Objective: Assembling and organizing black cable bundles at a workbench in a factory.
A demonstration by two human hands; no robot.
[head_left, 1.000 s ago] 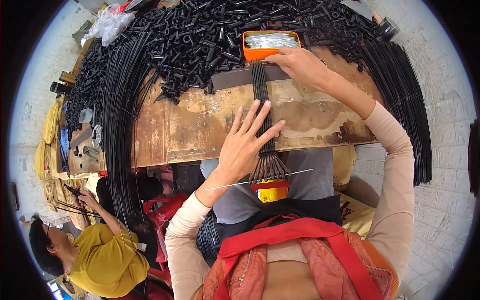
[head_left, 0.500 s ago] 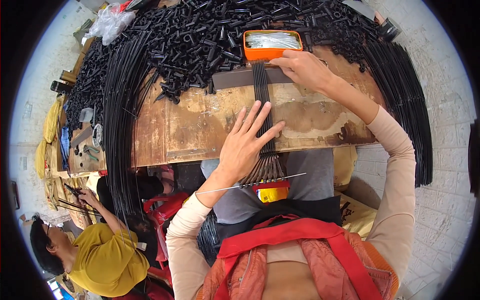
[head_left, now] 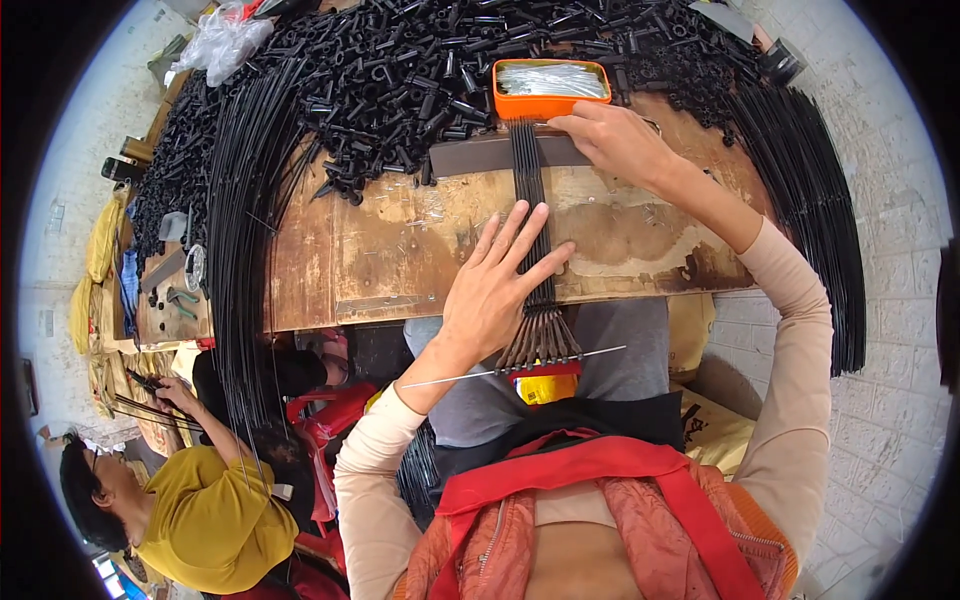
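Note:
A flat row of several thin black rods runs from the orange box over the table's near edge. My left hand lies across the row with its fingers spread, palm down. Below it, the rods' near ends fan out along a thin metal rod that passes crosswise over my lap and by my left wrist. Beside the far ends of the row, my right hand has thumb and forefinger closed together, close to the front of the orange box. Whatever is between those fingertips is too small to make out. Many thin silvery pins fill the box.
A dark grey strip lies under the rods on the wooden table. Black tubular parts heap along the back. Long black rod bundles hang at left and right. A co-worker in yellow handles rods at lower left.
The near ends of the rods and the crosswise metal rod have shifted slightly to the right. Both hands keep nearly the same place and pose.

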